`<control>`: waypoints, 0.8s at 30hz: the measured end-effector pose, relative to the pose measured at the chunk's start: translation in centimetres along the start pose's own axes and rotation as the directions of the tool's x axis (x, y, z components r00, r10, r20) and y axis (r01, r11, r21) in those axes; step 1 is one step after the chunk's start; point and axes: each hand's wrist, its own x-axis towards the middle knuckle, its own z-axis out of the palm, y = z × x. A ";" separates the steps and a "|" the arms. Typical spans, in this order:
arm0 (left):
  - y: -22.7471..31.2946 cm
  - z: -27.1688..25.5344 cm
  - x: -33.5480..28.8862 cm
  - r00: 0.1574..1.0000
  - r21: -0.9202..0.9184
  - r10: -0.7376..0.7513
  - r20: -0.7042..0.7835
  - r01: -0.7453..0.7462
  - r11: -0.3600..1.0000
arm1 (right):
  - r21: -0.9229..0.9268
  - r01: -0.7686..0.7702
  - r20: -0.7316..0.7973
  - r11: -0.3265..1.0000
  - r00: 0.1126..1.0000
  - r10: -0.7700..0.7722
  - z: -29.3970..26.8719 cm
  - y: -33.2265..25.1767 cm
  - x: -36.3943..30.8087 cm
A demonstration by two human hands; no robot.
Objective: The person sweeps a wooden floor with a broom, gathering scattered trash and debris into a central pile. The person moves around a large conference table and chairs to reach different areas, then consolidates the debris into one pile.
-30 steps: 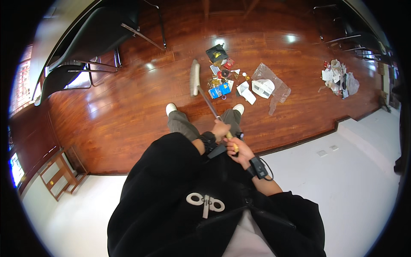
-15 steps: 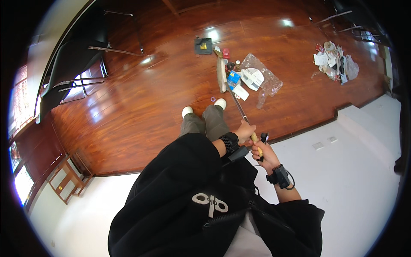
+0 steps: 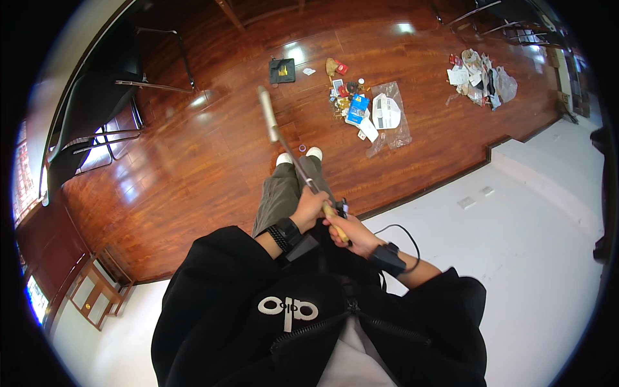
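Both my hands grip a broom [image 3: 298, 164] with a dark shaft, a yellowish handle end and a long, pale, narrow head. My left hand [image 3: 309, 210] is wrapped round the shaft. Just behind it, my right hand [image 3: 351, 232] closes on the yellowish end. The broom head [image 3: 267, 113] is left of a litter pile, apart from it and smeared by motion; whether it touches the floor I cannot tell. In that pile lie a blue packet [image 3: 356, 109], a white rounded piece [image 3: 386, 112], a clear plastic sheet [image 3: 400, 137] and several small scraps.
A flat black item [image 3: 282, 70] lies on the brown wooden floor [image 3: 213, 148] ahead. Another heap of paper and plastic bags [image 3: 480, 77] is at the far right. Black chairs [image 3: 97, 90] stand at left, near a small wooden frame [image 3: 97, 290]. A white ledge [image 3: 464, 213] borders the floor.
The broom head has swung left, away from the litter, and both hands have moved left with it. The view has shifted. A brown-and-red piece now lies apart above the pile.
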 end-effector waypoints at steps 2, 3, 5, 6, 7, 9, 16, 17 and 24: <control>-0.2 -1.9 1.2 0.991 0.008 0.089 -0.099 -0.088 0.996 | 0.037 -0.042 0.063 0.998 0.997 0.040 0.2 0.0 2.6; -0.3 -2.7 2.0 0.981 0.037 0.100 -0.165 -0.096 0.995 | 0.077 -0.068 0.142 0.995 0.988 0.057 0.1 -0.1 3.9; -0.7 -3.6 4.0 0.968 0.077 0.061 -0.243 -0.044 0.996 | 0.135 -0.152 0.194 0.979 0.973 0.125 -0.8 -0.6 6.0; -0.9 -3.5 5.3 0.981 0.087 0.084 -0.176 -0.070 0.994 | 0.208 -0.157 0.199 0.966 0.973 0.115 -1.6 -1.2 6.9; -1.3 -3.2 6.4 0.983 0.098 0.096 -0.159 -0.081 0.992 | 0.170 -0.163 0.155 0.972 0.978 0.137 -2.6 -1.2 7.3; -2.8 -1.8 8.0 0.993 0.178 -0.019 -0.117 0.040 0.983 | 0.119 -0.158 0.055 0.980 0.987 0.152 -5.1 -1.2 7.2; -8.4 8.3 10.9 0.954 0.304 -0.001 -0.300 0.097 0.948 | 0.409 -0.198 0.252 0.891 0.963 0.099 -14.9 -1.2 1.2; -9.0 10.5 11.6 0.969 0.323 0.008 -0.245 0.074 0.943 | 0.382 -0.138 0.165 0.914 0.983 0.079 -16.6 -1.9 -0.1; -11.9 24.6 15.7 0.969 0.120 -0.234 0.082 0.224 0.967 | 0.300 0.029 -0.095 0.954 0.995 -0.001 -26.6 -6.7 -8.3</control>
